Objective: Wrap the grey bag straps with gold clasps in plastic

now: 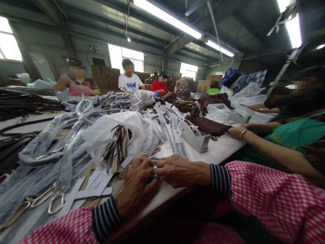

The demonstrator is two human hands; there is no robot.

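Note:
Close together at the near edge of the table, my left hand [138, 181] and my right hand [177, 170] meet with their fingers curled inward. Between them a small greyish piece shows only in part, and I cannot make out what it is. Just beyond my left hand lie flat grey-brown strips [117, 149], spilling from a clear plastic bag [138, 127]. White strips [93, 193] lie to the left of that hand. A grey tape dispenser [194, 135] stands beyond my right hand.
Plastic-wrapped straps [68, 135] with gold-coloured metal rings [56, 202] cover the left of the table. Dark brown fabric pieces [210, 126] lie farther right. A co-worker's arm [269, 145] reaches in close on the right; several people work across the table.

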